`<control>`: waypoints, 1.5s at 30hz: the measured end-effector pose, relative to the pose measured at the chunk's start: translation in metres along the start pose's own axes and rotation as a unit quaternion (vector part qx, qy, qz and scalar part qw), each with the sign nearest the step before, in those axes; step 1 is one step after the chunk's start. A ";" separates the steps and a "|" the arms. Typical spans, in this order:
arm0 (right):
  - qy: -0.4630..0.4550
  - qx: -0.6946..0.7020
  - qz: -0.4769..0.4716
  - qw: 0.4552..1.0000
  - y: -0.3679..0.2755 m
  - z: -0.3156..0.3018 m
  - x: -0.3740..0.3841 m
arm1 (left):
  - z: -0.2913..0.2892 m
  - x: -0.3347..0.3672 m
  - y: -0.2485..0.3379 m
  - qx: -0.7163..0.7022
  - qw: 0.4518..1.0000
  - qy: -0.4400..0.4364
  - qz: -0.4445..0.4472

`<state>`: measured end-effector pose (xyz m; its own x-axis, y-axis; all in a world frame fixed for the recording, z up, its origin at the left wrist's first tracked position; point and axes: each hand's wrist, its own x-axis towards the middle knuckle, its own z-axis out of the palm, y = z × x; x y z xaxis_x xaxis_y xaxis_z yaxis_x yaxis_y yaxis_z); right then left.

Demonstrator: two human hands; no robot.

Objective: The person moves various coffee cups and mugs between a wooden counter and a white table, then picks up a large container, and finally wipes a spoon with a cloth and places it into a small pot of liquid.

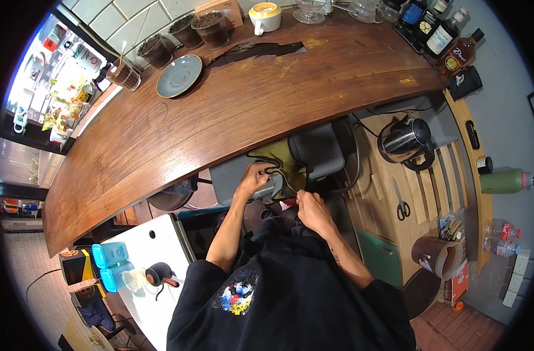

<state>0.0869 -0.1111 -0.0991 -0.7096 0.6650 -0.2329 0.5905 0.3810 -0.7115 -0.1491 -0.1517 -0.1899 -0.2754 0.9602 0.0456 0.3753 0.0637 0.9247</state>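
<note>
Below the front edge of the wooden counter, an olive-green cloth piece with dark trim (287,165) hangs over grey bins. My left hand (256,178) is closed in a pinch on the edge of this cloth. My right hand (315,213), lower and nearer to me, is closed around a small red piece (287,203) that pokes out on its left side. What kind of thing the red piece is cannot be made out. A pale cord or edge runs down the cloth between my hands. One grey bin (319,146) shows behind the cloth.
On the wooden counter (249,111) stand a blue-grey plate (180,76), cups of dark grounds (211,29), a yellow-white cup (265,16) and bottles (445,38). To the right are a kettle (404,140) and scissors (401,202). A white surface (153,245) lies left.
</note>
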 end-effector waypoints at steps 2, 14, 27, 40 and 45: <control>-0.004 0.003 0.005 1.000 -0.001 -0.001 -0.002 | 0.005 -0.002 -0.006 -0.026 1.000 0.014 -0.012; 0.086 0.149 -0.002 0.985 0.017 0.016 -0.001 | 0.061 -0.003 0.001 -0.070 0.966 0.215 -0.126; 0.112 0.296 0.004 0.949 0.022 0.051 -0.006 | 0.088 0.000 0.021 -0.521 0.761 0.321 -0.216; -0.082 0.430 0.118 0.891 0.030 0.006 -0.003 | 0.075 -0.017 0.003 -0.533 0.799 0.172 -0.218; -0.074 0.237 0.073 0.966 0.045 0.011 0.012 | 0.063 -0.019 0.008 -0.213 0.956 0.184 -0.087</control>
<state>0.1002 -0.0928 -0.1409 -0.7004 0.5763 -0.4211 0.4710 -0.0701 -0.8794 -0.0846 -0.1522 -0.2069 -0.6225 0.7798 -0.0662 -0.0779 0.0224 0.9967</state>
